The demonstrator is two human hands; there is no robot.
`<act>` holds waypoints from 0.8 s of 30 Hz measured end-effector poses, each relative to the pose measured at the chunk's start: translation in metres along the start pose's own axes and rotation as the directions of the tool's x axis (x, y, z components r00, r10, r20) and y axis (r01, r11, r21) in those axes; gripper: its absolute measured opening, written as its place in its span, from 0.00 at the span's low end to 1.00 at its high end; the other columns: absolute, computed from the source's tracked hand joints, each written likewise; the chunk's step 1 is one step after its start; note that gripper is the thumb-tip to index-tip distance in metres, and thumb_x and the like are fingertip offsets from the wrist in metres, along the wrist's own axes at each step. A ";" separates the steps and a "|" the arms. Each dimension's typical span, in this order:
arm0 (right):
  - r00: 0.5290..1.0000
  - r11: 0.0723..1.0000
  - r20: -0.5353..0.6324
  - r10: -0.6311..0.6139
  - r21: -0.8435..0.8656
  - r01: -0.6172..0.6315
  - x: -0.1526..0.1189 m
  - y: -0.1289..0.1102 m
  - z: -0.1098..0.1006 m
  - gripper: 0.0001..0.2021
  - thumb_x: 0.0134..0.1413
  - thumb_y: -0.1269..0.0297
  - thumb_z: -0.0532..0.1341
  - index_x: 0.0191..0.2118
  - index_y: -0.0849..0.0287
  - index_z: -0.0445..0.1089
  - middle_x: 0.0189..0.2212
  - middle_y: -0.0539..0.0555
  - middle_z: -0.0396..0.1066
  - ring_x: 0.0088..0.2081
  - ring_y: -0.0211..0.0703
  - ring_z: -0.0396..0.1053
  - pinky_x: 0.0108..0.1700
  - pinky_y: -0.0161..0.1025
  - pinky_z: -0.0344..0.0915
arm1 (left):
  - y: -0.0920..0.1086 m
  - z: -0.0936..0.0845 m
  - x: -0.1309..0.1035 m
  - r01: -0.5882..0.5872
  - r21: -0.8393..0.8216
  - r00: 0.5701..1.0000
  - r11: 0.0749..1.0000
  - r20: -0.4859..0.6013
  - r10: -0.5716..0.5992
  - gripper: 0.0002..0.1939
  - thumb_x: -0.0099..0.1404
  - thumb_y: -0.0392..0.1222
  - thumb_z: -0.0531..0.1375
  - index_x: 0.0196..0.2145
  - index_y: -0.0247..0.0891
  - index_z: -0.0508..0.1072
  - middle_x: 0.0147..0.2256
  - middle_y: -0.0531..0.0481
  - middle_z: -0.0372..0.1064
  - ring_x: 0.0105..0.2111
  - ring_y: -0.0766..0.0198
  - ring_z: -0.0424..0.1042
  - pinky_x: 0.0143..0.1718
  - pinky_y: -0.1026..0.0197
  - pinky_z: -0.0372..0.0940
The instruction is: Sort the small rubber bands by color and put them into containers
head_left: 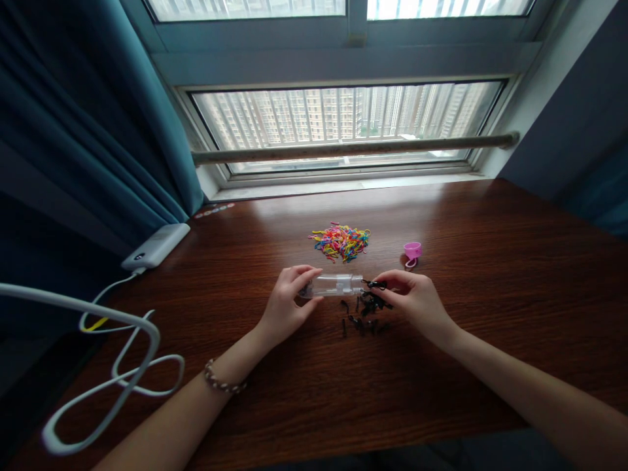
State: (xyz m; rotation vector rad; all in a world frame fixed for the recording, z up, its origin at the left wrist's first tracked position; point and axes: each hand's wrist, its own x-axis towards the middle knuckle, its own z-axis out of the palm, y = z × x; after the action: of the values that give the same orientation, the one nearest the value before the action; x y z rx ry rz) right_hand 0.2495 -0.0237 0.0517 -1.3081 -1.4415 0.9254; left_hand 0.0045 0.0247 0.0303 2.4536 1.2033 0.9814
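My left hand [293,302] grips the base of a clear plastic bottle [333,285], which lies on its side with its open mouth to the right. Some dark bits show inside at the base end. Pinched in the fingers of my right hand [417,297] are small black elastic bands [375,284], held right at the bottle's mouth. Below the mouth, a loose pile of black elastic bands [370,303] lies on the table, with several scattered nearer to me. Beyond the bottle sits a heap of multicoloured elastic bands [342,242].
A pink cap with a loop [412,250] rests at the right on the brown wooden table [515,275]. At the left lie a white power bank [157,246] and a coiled white cable [152,340]. A window with a rail [353,150] is behind the table, beside a blue curtain [122,118].
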 end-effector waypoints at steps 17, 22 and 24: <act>0.999 0.997 -0.045 -0.001 0.072 0.004 0.002 0.009 0.002 0.10 0.41 0.59 0.65 0.28 0.61 0.71 0.29 0.54 0.71 0.32 0.41 0.69 0.33 0.36 0.68 | 0.005 -0.001 -0.001 -0.076 -0.052 0.996 0.996 0.051 0.078 0.22 0.55 0.44 0.61 0.48 0.44 0.66 0.45 0.45 0.63 0.45 0.57 0.62 0.48 0.53 0.61; 0.999 0.998 0.013 -0.041 0.040 0.041 0.002 0.003 0.001 0.10 0.48 0.61 0.60 0.32 0.61 0.74 0.35 0.56 0.70 0.36 0.42 0.69 0.37 0.37 0.67 | 0.001 -0.001 -0.001 -0.071 -0.014 0.997 0.997 0.030 0.071 0.22 0.55 0.45 0.61 0.48 0.43 0.66 0.45 0.45 0.63 0.45 0.57 0.62 0.47 0.54 0.61; 0.997 0.994 0.073 -0.016 0.112 0.007 0.002 0.002 0.001 0.12 0.46 0.61 0.61 0.37 0.61 0.73 0.38 0.56 0.71 0.39 0.43 0.69 0.40 0.38 0.67 | -0.001 0.000 -0.002 -0.060 0.005 0.998 0.998 0.019 0.060 0.22 0.56 0.45 0.61 0.49 0.43 0.66 0.44 0.45 0.63 0.45 0.57 0.62 0.47 0.53 0.61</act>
State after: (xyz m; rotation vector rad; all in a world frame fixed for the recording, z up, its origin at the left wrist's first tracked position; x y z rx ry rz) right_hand 0.2488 -0.0218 0.0500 -1.1930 -1.4306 1.0412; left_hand 0.0030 0.0238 0.0295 2.5107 1.1338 0.9696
